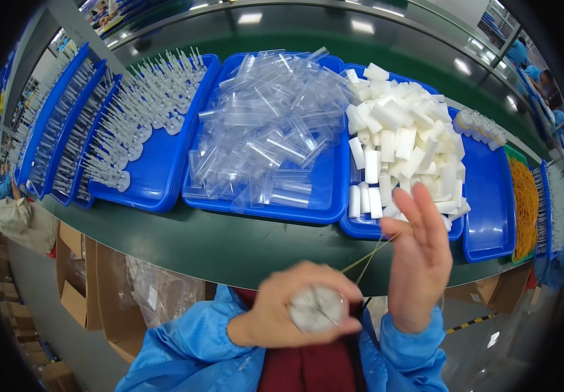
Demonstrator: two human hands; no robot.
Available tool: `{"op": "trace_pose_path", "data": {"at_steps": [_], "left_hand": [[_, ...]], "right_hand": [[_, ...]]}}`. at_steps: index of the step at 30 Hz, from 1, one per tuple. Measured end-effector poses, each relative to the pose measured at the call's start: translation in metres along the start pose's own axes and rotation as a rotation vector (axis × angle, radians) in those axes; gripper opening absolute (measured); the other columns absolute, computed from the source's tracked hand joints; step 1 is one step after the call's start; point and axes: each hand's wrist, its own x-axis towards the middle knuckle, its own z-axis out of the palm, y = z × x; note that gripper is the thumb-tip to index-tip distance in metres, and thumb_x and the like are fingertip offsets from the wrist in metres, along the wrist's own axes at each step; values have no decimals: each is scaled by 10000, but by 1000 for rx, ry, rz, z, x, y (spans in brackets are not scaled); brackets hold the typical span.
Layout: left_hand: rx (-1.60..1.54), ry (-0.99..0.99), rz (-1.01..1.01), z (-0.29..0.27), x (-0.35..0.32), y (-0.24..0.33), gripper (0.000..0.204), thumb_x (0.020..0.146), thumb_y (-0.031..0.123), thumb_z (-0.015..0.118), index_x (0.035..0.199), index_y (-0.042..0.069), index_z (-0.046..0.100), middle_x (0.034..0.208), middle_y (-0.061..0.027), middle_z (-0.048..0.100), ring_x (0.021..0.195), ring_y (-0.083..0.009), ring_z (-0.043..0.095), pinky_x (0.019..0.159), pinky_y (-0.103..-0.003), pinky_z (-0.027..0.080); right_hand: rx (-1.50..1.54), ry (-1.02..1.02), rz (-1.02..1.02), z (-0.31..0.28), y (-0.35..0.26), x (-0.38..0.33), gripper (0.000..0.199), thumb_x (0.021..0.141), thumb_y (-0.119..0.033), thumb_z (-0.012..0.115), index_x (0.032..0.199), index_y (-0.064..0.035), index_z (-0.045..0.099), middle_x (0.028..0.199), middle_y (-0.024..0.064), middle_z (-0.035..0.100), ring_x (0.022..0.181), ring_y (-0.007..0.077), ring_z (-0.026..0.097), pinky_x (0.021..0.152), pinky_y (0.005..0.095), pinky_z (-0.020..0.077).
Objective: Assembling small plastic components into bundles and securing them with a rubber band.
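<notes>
My left hand (pixel 266 304) is wrapped round a bundle with a round, whitish end (pixel 316 310), seen end-on and blurred; I cannot make out the pieces in it. From there a yellowish rubber band (pixel 365 256) runs stretched up to my right hand (pixel 419 261). That hand is raised in front of the tray of white pieces, the band caught at its thumb and forefinger while the other fingers point up. White foam-like cylinders (pixel 403 140) are heaped just beyond it. Clear plastic tubes (pixel 275 124) fill the tray ahead of my left hand.
A blue tray (pixel 145 176) at left holds upright, translucent stemmed pieces (pixel 158 91), with similar trays beside it. At right are a blue tray (pixel 487 225) with a small bundled row (pixel 481 127) and a heap of rubber bands (pixel 523 209). Cardboard boxes (pixel 109 287) stand below the green table (pixel 132 225).
</notes>
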Motion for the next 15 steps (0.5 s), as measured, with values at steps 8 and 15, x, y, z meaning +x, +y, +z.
{"op": "trace_pose_path", "data": {"at_steps": [8,15], "left_hand": [[621,23,-171,3,-1,9,1004,749,51,895,1537,-59,282,818,-80,653,758,-139,674,721,-263,541],[235,-15,-351,-10,-1,7,601,814,100,850,1354,12,600,1150,-97,685,998,-162,663,889,-312,535]], "right_hand": [[-622,-740,-289,-13,-28,7,954,639,-531,921,1324,29,563,1242,139,666,1132,270,654,1017,418,463],[-1102,-830,-328,-26,-31,-1,585,821,-570,757,1100,-60,689,1042,27,705,978,197,674,1022,425,405]]}}
